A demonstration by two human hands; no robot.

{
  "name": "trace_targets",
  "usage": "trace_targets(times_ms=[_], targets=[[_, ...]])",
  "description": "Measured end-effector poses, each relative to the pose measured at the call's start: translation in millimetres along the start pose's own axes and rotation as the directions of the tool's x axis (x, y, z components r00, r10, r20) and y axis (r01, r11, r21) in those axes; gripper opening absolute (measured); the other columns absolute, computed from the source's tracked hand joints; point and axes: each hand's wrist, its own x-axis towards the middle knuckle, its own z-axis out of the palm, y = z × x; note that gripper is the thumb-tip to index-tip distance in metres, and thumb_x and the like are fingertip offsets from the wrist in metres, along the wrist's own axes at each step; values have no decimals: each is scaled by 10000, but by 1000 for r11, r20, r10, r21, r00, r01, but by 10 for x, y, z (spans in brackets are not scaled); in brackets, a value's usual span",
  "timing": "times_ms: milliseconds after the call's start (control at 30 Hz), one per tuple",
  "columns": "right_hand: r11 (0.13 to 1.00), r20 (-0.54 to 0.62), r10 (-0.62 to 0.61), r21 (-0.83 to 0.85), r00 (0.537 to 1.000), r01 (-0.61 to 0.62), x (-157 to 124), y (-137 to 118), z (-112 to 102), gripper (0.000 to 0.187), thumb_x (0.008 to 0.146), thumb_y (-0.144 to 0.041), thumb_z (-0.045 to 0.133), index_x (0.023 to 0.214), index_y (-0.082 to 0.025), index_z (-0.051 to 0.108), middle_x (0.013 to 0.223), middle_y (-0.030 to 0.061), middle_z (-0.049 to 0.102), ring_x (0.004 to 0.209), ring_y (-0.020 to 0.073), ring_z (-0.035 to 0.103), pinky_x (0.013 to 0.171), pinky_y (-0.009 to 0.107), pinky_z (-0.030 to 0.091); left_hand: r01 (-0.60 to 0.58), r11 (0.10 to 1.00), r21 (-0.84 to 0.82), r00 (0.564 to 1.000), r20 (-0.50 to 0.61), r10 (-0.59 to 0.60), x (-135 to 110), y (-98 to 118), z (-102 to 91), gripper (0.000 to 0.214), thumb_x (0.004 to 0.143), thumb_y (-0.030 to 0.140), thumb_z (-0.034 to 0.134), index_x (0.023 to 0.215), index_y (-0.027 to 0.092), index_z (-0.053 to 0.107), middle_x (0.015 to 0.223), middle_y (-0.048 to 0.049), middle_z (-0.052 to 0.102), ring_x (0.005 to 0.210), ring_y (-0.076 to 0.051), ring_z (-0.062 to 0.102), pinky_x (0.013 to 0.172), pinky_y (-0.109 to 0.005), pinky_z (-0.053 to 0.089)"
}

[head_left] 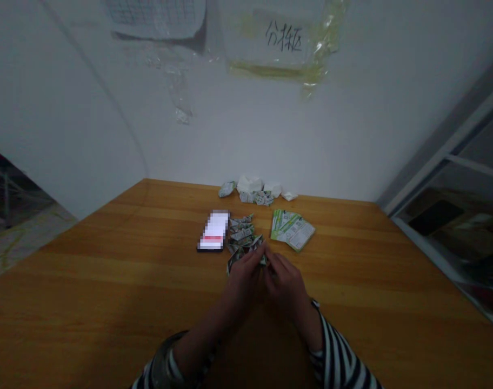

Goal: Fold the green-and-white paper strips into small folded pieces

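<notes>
My left hand (242,275) and my right hand (282,283) meet above the wooden table (108,281), their fingertips pinching a small folded piece of printed paper (262,254). Just beyond my fingers lies a heap of similar folded green-and-white paper pieces (241,235). A phone (213,231) with a blurred screen rests to the left of that heap. To its right is a fanned stack of green-and-white printed leaflets (292,229). Crumpled white paper pieces (250,186) lie along the table's far edge, against the wall.
The table's far edge meets a white wall (88,108), where a taped plastic sheet (282,43) bears handwritten Chinese characters. A glass-paned frame (445,173) stands at the right, and floor (15,237) shows beyond the table at the left.
</notes>
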Motion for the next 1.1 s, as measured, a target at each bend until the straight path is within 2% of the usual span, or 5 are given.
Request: trace_targets(times_ms=[200, 533, 700, 900, 1100], targets=[[999, -224, 7, 34, 975, 1, -59, 23, -15, 377, 872, -98, 453, 1195, -191, 622, 1065, 121, 691, 976, 224, 661, 846, 361, 554, 41, 947, -320, 999, 21, -36, -40, 194, 71, 491, 839, 110, 492, 1324, 181, 517, 1339, -92, 564, 1236, -224, 513, 1072, -381, 356], [921, -301, 234, 373, 924, -111, -2, 14, 10, 230, 820, -122, 552, 877, -234, 744, 920, 82, 721, 868, 221, 681, 742, 364, 568, 441, 406, -800, 878, 290, -381, 70, 201, 24, 449, 653, 228, 757, 1091, 155, 693, 1139, -112, 690, 1074, -276, 616, 968, -403, 444], [896, -237, 261, 421, 936, -143, 16, -6, -6, 203, 808, -146, 560, 769, -223, 744, 881, 77, 716, 844, 217, 674, 756, 355, 554, 461, 550, -697, 874, 249, -417, 93, 184, -3, 387, 630, 282, 800, 967, 107, 725, 932, -101, 741, 882, -235, 668, 831, -329, 500], [665, 41, 371, 686, 928, -296, 62, -29, -87, 300, 873, -241, 521, 1154, -231, 627, 1004, 80, 687, 626, 147, 650, 559, 279, 549, 380, 740, -555, 911, 85, -404, 116, 88, -61, 255, 624, 246, 784, 849, 130, 749, 824, -71, 753, 752, -224, 673, 703, -311, 525], [821, -3, 335, 492, 942, -290, 100, 26, -70, 146, 778, -283, 678, 870, -198, 755, 835, 72, 690, 702, 181, 634, 590, 273, 517, 253, 928, -272, 967, 52, -248, 58, 127, -24, 125, 693, 163, 670, 792, 168, 746, 793, -59, 753, 751, -225, 668, 715, -300, 502]])
